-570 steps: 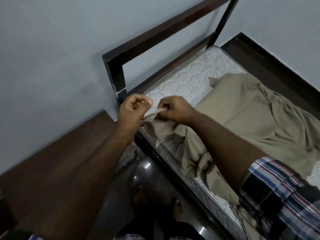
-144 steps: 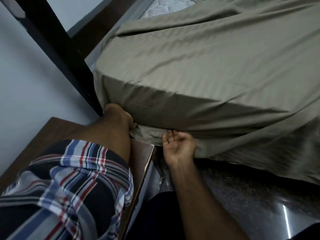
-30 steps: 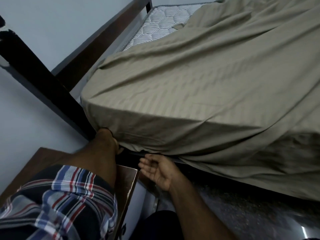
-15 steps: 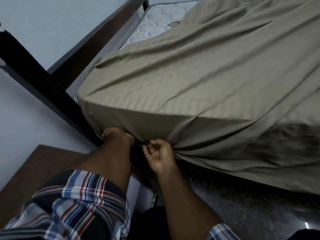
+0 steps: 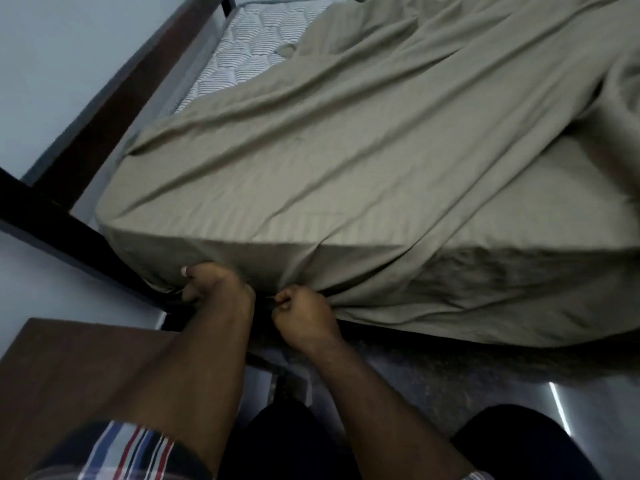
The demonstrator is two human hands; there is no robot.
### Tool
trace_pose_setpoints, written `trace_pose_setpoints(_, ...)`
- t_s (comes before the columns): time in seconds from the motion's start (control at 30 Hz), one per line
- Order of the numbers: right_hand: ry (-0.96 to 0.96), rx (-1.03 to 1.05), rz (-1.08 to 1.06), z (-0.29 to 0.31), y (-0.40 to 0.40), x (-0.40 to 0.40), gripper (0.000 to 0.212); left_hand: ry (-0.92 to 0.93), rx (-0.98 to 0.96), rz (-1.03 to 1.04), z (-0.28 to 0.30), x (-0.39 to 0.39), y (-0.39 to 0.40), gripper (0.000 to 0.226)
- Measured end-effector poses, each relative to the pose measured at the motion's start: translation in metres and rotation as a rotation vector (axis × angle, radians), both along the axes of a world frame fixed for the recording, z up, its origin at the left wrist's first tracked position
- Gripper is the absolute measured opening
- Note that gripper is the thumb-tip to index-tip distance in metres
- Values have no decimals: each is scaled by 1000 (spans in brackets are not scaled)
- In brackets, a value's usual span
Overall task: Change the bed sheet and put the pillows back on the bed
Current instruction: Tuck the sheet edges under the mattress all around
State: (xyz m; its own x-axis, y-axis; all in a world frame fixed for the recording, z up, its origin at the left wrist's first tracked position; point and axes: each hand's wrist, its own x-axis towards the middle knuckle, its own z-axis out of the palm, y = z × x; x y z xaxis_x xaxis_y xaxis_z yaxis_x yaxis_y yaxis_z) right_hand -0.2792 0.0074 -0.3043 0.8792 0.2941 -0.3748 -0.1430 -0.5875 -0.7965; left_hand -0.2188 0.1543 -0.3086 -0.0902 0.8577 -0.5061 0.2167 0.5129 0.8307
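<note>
An olive-beige bed sheet [image 5: 346, 161] covers most of the mattress, wrinkled and bunched toward the right. Bare quilted striped mattress [image 5: 252, 53] shows at the far left corner. At the near corner my left hand [image 5: 211, 285] grips the sheet's lower edge below the mattress side. Just to its right my right hand [image 5: 301, 313] pinches a gathered fold of the sheet, which radiates creases from that spot. No pillows are in view.
The dark wooden bed frame [image 5: 114, 109] runs along the pale wall on the left. A dark brown bedside table [image 5: 76, 375] stands at the lower left, close to the bed's corner. Glossy dark floor [image 5: 450, 379] lies below the hanging sheet edge.
My right hand has gone from open palm under the mattress edge to pinching the sheet's fold. My left hand stays at the corner. The view has pulled back a little.
</note>
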Motion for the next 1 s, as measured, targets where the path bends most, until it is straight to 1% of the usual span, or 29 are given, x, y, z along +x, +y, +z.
trace_pose_setpoints(0.07,-54,-57,3,40,-20,-7,30,2,13,-66,34,-11,-17,53)
trace_pose_setpoints(0.13,-127,-101,-12,85,-42,-10,30,32,174,-220,76,-27,-42,51)
trace_pose_setpoints(0.2,-192,-155,-57,135,-70,-10,35,65,310,-453,125,-36,-76,52)
trace_pose_setpoints(0.3,-275,-299,-120,209,-114,-8,51,72,544,-841,201,-38,-129,56)
trace_pose_setpoints(0.4,-343,-423,-239,279,-160,-8,58,136,699,-1183,274,-34,-183,62)
trace_pose_setpoints(0.5,-319,-517,-279,346,-205,-11,64,198,750,-1437,340,-31,-234,68)
trace_pose_setpoints(0.57,-248,-554,-262,383,-237,-13,66,232,761,-1586,372,-27,-271,69)
trace_pose_setpoints(0.67,-200,-563,-328,418,-293,-9,65,220,759,-1781,402,-14,-330,70)
trace_pose_setpoints(0.73,-187,-575,-390,429,-337,-7,58,219,773,-1886,413,-1,-372,69)
trace_pose_setpoints(0.8,-135,-569,-428,437,-384,-6,60,226,809,-1981,423,10,-414,67)
trace_pose_setpoints(0.87,-55,-531,-492,440,-431,-5,56,256,765,-2071,430,19,-455,67)
trace_pose_setpoints(0.93,35,-504,-548,441,-474,0,51,269,689,-2180,432,30,-491,75)
trace_pose_setpoints(1.0,77,-477,-593,435,-513,7,56,281,674,-2267,427,43,-524,79)
